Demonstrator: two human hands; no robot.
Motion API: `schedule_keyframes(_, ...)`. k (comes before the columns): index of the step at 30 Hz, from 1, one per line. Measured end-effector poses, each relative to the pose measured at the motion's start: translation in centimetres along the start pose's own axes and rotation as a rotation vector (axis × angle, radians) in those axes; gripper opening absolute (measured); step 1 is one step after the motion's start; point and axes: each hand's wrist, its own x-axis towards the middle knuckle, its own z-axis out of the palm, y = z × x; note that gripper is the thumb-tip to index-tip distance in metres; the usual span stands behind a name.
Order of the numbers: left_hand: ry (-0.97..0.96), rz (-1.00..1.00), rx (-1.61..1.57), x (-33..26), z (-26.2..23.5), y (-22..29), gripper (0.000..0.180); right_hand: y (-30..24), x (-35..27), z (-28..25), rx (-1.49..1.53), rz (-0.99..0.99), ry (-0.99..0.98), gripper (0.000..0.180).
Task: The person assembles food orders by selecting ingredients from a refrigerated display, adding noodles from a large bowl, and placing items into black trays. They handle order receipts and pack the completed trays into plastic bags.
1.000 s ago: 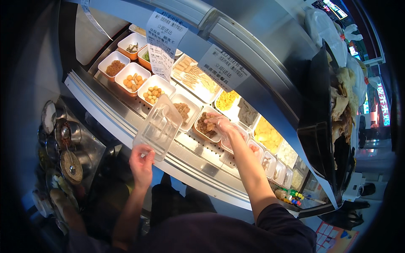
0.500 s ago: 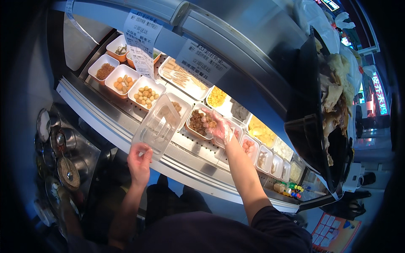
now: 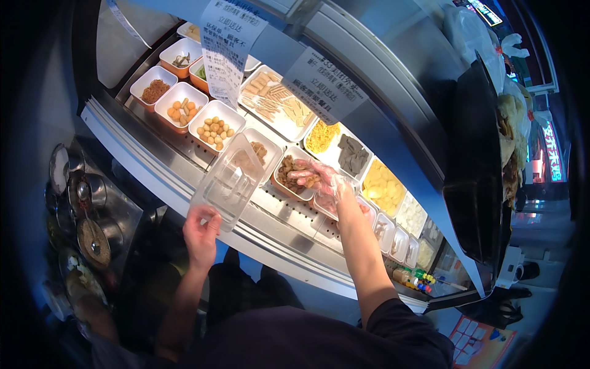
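Observation:
My left hand (image 3: 201,234) is closed on the near end of a clear plastic lid (image 3: 224,187), which has a raised moulded middle. The lid tilts over the counter's front edge and partly covers a white tub of light brown food (image 3: 258,149). My right hand (image 3: 322,181), in a thin clear glove, is at a tub of brown pieces (image 3: 289,175) that look like mushroom or meat. Its fingers curl around a few brown food pieces (image 3: 311,181). A tub of pink food (image 3: 326,204) lies partly under that hand.
Left of the lid stand tubs of small round balls (image 3: 215,131), mixed balls (image 3: 182,112) and brown shreds (image 3: 154,91). Behind are skewers (image 3: 276,101), yellow strips (image 3: 321,136) and yellow slices (image 3: 384,186). Paper slips (image 3: 230,52) hang overhead. A black tray (image 3: 473,184) juts in at right.
My view has shifted slightly. My right hand's fingers have drawn closer together around the brown pieces. My left hand keeps the lid in nearly the same place.

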Motion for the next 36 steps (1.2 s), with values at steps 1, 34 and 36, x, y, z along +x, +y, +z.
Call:
schedule_keyframes(1,0.004,0.001,-0.004,0.0,-0.2,-0.1,0.016,0.2,0.3,-0.5,0.05,0.032,-0.007,0.069)
schedule_keyframes(34,0.021,0.016,-0.064,1.3,-0.6,1.0,0.017,2.3,8.6,-0.2,-0.846,-0.078,0.443,0.019)
schedule_keyframes(36,0.009,0.018,-0.077,1.5,-1.0,0.5,0.017,2.1,8.1,-0.2,-0.691,-0.075,0.441,0.019)
